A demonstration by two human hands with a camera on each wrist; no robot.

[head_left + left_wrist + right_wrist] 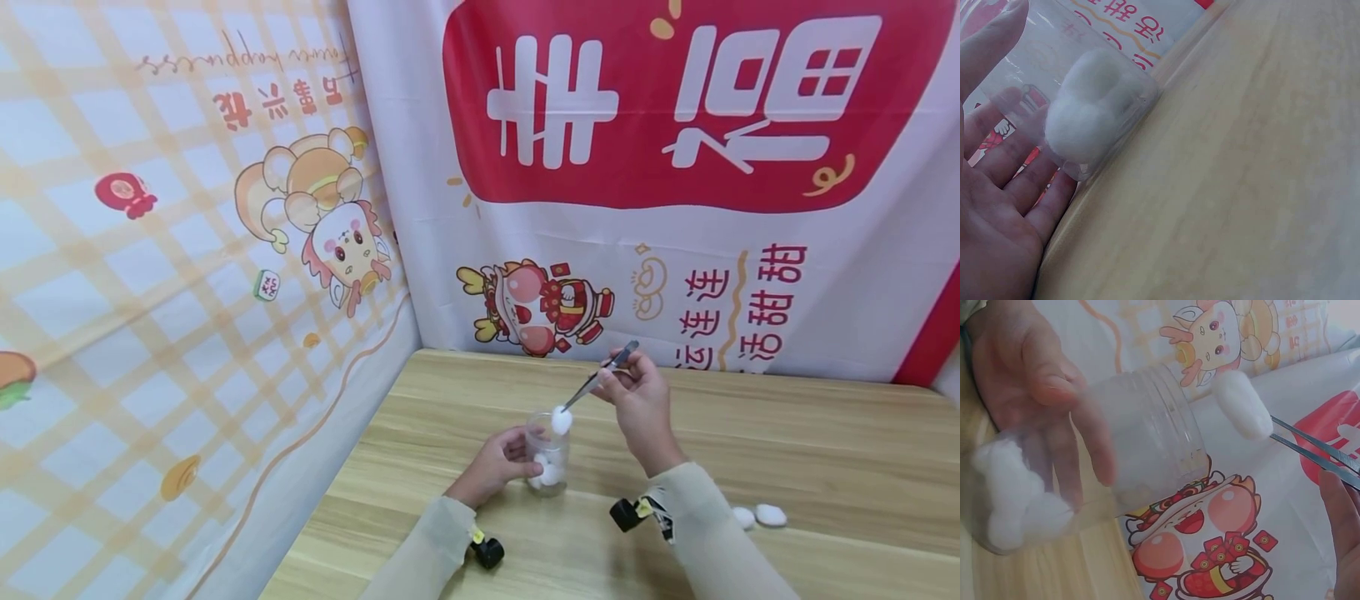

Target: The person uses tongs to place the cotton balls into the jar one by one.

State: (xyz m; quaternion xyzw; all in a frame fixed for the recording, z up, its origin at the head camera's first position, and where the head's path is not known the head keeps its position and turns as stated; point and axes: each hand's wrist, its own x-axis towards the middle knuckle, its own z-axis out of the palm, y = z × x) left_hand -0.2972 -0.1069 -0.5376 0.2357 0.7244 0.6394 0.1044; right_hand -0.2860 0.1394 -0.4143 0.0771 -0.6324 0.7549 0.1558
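My left hand (491, 468) holds a clear plastic jar (546, 440) upright on the table, thumb on one side and fingers around the other. White cotton balls (1088, 115) lie clumped at the jar's bottom, as the left wrist view shows. Between thumb and fingers, my right hand (643, 408) pinches metal tweezers (596, 379), which slant down toward the jar. Their tips grip one cotton ball (1242, 405) by its end. In the right wrist view this ball hangs just outside the jar's open mouth (1175, 422); from the head it overlaps the rim.
Two more cotton balls (770, 515) lie on the wooden table (840, 450) to the right, beside my right forearm. A printed cloth (405, 150) hangs behind the table's far edge, and a checked one (150, 333) runs along the left. Small black cameras (487, 552) sit on both wrists.
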